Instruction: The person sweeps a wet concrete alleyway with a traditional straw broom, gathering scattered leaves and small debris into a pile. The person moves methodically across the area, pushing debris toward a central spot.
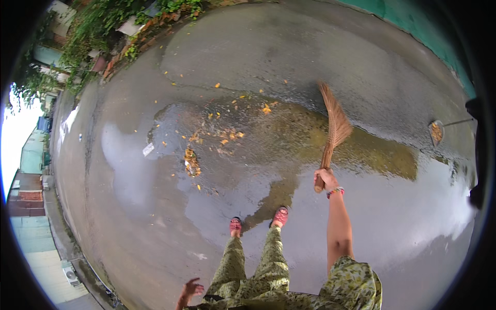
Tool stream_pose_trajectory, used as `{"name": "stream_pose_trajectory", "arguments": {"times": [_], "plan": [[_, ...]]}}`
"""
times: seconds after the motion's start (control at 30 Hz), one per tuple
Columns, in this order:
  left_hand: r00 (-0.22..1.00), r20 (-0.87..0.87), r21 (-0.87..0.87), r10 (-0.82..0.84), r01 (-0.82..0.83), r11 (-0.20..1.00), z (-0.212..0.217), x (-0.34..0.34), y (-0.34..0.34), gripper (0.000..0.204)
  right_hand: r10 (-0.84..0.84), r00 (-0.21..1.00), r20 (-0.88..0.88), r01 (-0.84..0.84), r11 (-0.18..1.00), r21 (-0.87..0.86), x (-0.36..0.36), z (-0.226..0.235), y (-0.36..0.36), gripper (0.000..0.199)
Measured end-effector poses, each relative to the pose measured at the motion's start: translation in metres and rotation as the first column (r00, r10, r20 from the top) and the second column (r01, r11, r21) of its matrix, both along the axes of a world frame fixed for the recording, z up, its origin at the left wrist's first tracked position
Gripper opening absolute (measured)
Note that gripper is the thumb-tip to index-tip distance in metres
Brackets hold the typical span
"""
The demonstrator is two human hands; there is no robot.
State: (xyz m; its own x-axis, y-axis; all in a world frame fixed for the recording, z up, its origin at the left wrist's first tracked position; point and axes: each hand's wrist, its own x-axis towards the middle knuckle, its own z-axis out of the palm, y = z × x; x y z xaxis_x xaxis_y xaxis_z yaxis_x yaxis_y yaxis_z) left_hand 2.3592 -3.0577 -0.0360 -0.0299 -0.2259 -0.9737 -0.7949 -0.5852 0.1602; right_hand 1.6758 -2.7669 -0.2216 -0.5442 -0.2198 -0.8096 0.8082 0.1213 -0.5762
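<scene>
My right hand is wrapped round the handle of a brown straw broom. The broom is raised out to the right, its fanned bristles pointing away from me. My left hand hangs low by my left leg, fingers apart and holding nothing. On the wet ground ahead and to the left lies a small heap of yellow and brown leaves. More loose leaves are scattered just beyond it. A dustpan with a long handle stands far to the right, with leaves in it.
Shallow puddle water spreads over the grey pavement. A pale flat scrap lies left of the heap. Brick edging with green plants runs along the far left. A green wall bounds the far right.
</scene>
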Motion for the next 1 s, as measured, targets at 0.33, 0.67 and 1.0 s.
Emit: {"name": "stream_pose_trajectory", "arguments": {"times": [0.33,0.67,1.0], "plan": [[0.965,-0.117,0.015,-0.237,0.240,0.971,0.017,0.099,0.007,0.050,0.713,0.691,0.121,-0.694,0.701,-0.168,0.163,-0.053,-0.192,0.032],[0.978,0.067,-0.063,-0.199,0.203,0.977,-0.038,-0.022,-0.072,0.038,0.421,0.883,0.208,-0.328,0.870,-0.369,0.121,0.120,-0.131,0.016],[0.961,-0.238,-0.119,0.144,-0.175,0.977,-0.055,-0.091,-0.194,0.041,0.344,0.920,0.188,-0.363,0.928,0.083,0.139,0.003,-0.241,0.011]]}}
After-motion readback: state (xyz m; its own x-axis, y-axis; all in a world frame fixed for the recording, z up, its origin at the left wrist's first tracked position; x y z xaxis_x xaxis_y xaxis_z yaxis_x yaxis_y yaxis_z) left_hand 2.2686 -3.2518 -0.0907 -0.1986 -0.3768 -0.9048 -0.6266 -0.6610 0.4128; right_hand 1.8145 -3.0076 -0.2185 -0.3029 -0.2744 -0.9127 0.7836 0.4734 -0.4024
